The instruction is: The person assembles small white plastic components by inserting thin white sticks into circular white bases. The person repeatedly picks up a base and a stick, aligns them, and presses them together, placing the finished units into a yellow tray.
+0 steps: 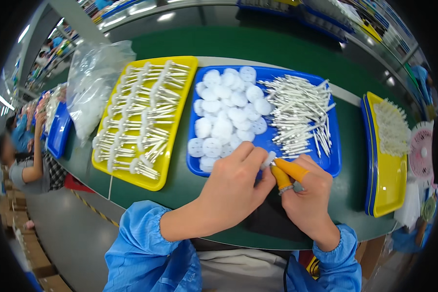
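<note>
In front of me, my left hand (236, 182) pinches a small white plastic disc (267, 159) edge-on between thumb and fingers. Close against it is my right hand (306, 197), with orange covers (292, 169) on its thumb and index finger. Those two fingertips press together at the disc's face; a bit of shiny metal shows there, mostly hidden. Both hands are over the near edge of a blue tray (337, 163). Loose white discs with holes (222, 129) fill its left side. Thin silvery metal pins (299, 109) lie heaped on its right.
At left, a yellow tray (153, 184) holds rows of discs with pins stuck in them. Beyond it stands a clear plastic bag (90, 87) of white pieces. Stacked trays (392, 190) bearing more white parts and a pink fan (422, 151) are at right. A seated person (29, 170) works far left.
</note>
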### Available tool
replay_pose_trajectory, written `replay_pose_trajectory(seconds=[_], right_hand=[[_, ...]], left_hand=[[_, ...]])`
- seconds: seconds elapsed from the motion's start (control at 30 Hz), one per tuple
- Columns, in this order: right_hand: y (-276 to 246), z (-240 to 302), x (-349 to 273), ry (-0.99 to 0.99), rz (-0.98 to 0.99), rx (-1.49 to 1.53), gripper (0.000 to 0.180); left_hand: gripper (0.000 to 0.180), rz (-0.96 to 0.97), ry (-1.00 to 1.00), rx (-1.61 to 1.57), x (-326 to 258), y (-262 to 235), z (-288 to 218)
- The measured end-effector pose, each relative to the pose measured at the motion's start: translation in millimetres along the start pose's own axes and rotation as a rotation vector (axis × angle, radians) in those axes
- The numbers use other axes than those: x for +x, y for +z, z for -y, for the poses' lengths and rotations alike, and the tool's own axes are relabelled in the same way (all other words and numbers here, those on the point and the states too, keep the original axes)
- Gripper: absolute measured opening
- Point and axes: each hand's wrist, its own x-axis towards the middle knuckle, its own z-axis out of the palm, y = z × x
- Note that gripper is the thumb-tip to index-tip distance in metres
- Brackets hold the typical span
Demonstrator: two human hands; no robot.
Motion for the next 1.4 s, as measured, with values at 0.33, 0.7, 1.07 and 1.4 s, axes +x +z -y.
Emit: replay_pose_trajectory(seconds=[0.33, 0.7, 1.07, 1.4], right_hand=[[-18, -14, 4, -0.043, -0.097, -0.138, 0.024], [-48, -35, 15, 0.017, -0.014, -0.271, 0.023], [-44, -47, 30, -0.093, 0.358, -0.356, 0.02], [-54, -36, 28, 0.034, 0.363, -0.225, 0.017]], left_hand=[[0.015, -0.551, -0.257, 0.362, -26, -88, 50], [0.019, -0.567, -0.33, 0.528, -55, -110, 78], [0.025, -0.04, 0.213, 0.394, 8, -53, 25], [0.029, 0.192, 0.361, 0.681, 25, -41, 23]])
